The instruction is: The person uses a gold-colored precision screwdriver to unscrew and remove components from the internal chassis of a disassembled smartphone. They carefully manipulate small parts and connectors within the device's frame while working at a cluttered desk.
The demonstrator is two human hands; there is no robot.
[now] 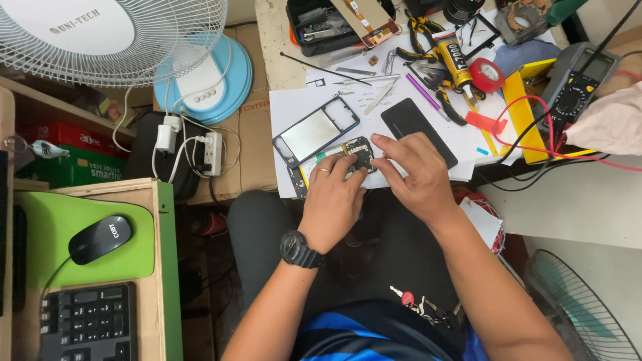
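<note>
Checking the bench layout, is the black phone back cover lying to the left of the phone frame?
No, the black back cover lies to the right of the phone frame, just beyond the right hand.

Cluttered workbench, white paper

Bare forearms, short blue-striped top

Black wristwatch and a ring on the left hand; blue and black striped shirt, dark trousers.

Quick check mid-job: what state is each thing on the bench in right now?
Phone board: bare, pinched by both hands.
Left hand: gripping the board.
Right hand: fingertips on the board.
Phone frame: stripped, lying flat.
Black panel: detached, flat.
Meter: leads plugged in.
</note>
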